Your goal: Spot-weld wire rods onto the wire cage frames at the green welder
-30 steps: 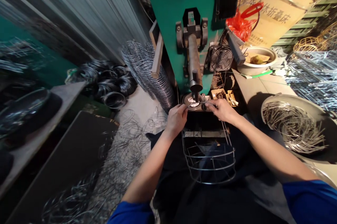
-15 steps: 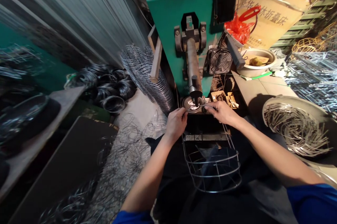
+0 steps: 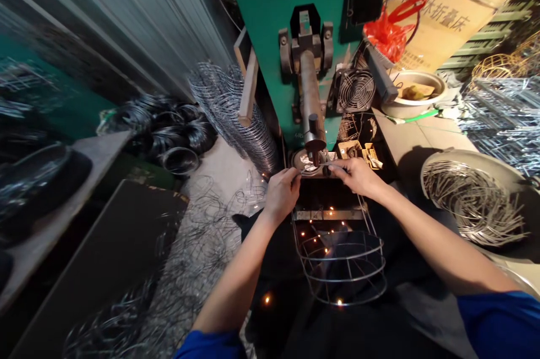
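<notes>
A wire basket frame (image 3: 343, 279) hangs over my lap, its long side wires running up to my hands. My left hand (image 3: 282, 193) pinches the wire on the left, just below and left of the electrode tip. On the right, my right hand (image 3: 354, 175) is closed on the wire end close to the tip. Between them the cylindrical welding arm (image 3: 312, 106) of the green machine (image 3: 264, 27) points down at the wire joint. Orange sparks are scattered over the basket frame and my dark clothing.
A tall stack of wire rings (image 3: 236, 111) stands left of the machine. At the right are a basin of cut wires (image 3: 472, 207), a bowl (image 3: 415, 92) and a red bag (image 3: 388, 35). Loose wire covers the floor at left; a dark board (image 3: 109, 269) is nearer.
Sparks have appeared below the welding tip. The view has tilted slightly down, so the machine sits higher. Both hands keep nearly the same place and grip.
</notes>
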